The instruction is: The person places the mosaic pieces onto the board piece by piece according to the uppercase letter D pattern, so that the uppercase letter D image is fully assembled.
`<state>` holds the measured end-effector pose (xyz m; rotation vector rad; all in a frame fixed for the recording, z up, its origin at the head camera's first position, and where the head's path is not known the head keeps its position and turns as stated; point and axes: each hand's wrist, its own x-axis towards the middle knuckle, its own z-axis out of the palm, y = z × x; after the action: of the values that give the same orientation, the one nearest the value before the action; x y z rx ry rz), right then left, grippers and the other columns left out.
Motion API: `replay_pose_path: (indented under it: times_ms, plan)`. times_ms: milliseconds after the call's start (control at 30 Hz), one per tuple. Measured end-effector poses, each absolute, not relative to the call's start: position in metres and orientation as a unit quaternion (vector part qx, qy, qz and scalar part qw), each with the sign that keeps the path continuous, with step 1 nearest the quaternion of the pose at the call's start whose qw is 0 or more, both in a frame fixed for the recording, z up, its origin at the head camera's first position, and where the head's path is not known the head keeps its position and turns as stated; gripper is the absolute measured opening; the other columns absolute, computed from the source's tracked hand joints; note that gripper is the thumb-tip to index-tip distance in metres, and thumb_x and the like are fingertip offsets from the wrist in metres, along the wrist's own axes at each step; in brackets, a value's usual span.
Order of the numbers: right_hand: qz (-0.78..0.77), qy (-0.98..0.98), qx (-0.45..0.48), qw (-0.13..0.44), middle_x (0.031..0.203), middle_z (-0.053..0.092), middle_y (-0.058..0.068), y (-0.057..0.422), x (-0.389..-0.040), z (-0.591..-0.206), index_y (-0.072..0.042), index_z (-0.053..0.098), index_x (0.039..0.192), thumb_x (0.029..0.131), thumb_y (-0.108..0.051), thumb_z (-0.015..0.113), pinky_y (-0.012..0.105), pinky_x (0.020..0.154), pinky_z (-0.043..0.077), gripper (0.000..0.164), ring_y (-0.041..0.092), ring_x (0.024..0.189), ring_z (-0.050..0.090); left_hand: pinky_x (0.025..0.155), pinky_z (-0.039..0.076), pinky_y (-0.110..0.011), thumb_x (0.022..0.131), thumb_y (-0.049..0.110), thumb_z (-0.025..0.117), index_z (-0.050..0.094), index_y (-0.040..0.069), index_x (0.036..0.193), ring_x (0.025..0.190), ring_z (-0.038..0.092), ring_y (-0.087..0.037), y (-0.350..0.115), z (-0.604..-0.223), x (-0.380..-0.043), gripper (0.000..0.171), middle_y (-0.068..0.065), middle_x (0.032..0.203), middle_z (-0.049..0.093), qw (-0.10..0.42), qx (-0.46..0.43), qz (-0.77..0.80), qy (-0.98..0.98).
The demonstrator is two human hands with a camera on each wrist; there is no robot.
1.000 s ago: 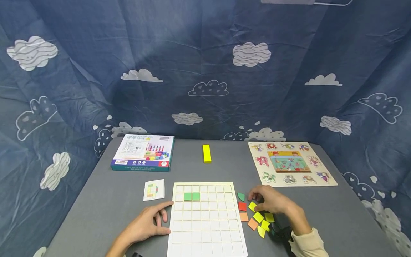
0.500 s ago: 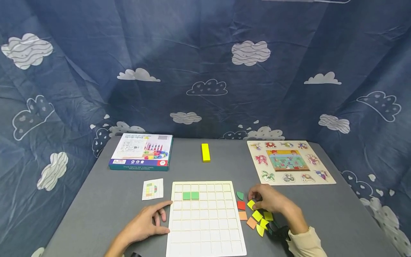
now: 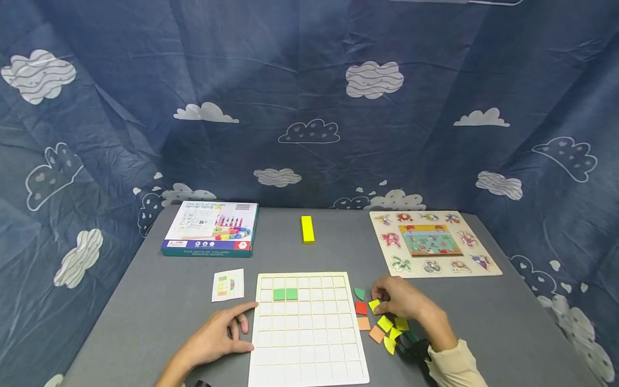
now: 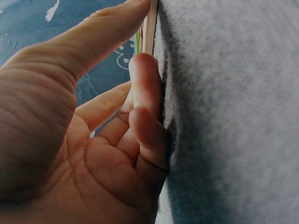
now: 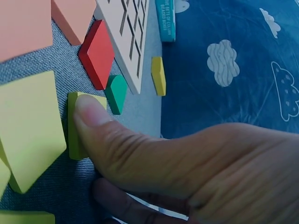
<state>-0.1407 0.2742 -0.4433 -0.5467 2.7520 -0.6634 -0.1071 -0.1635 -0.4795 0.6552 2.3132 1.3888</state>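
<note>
Low on the near half of a grey, cloth-topped table (image 3: 137, 328), my left hand (image 3: 213, 336) rests with forefinger and thumb extended against the left side of a white grid board (image 3: 311, 338). Off the board's right side, loose red, orange, yellow and green pieces lie about my right hand (image 3: 403, 298); its thumb sits on a yellow tile (image 3: 374, 305), the other fingers bent, though whether they pinch it I cannot tell. Two green squares (image 3: 279, 294) fill cells near the board's far edge, a picture card (image 3: 228, 285) to their left. Beyond, a boxed set (image 3: 208, 228) occupies the table's far left corner, a yellow block (image 3: 308, 230) the middle of the far edge, an animal puzzle (image 3: 417, 267) the far right corner. Blue, cloud-printed cloth (image 3: 314, 54) hangs behind. Over the past second, the yellow tile has edged slightly toward the red piece; the green squares are unchanged.
</note>
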Motion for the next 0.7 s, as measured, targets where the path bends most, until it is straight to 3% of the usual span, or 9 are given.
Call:
replay_pose_path:
  times_ms: [333,700]
  plan:
    - [-0.232,0.945,-0.181,0.145,0.068,0.052,-0.003,0.274,-0.142,-0.44,-0.01,0.058,0.078,0.079,-0.008,0.083,0.024,0.056,0.038,0.026,0.008,0.061,0.045,0.066,0.045,-0.023,0.078,0.018,0.086,0.049,0.0,0.144,0.063,0.054,-0.004,-0.164,-0.48,-0.107,0.078,-0.002,0.092,0.059,0.177,0.233,0.493,0.819]
    - [-0.232,0.94,-0.204,0.147,0.067,0.047,-0.006,0.269,-0.135,-0.426,-0.011,0.056,0.081,0.092,0.0,0.068,0.022,0.054,0.035,0.019,0.004,0.057,0.04,0.065,0.046,-0.023,0.077,0.018,0.086,0.05,0.0,0.143,0.063,0.053,-0.003,-0.163,-0.48,-0.107,0.077,-0.002,0.091,0.059,0.173,0.237,0.49,0.821]
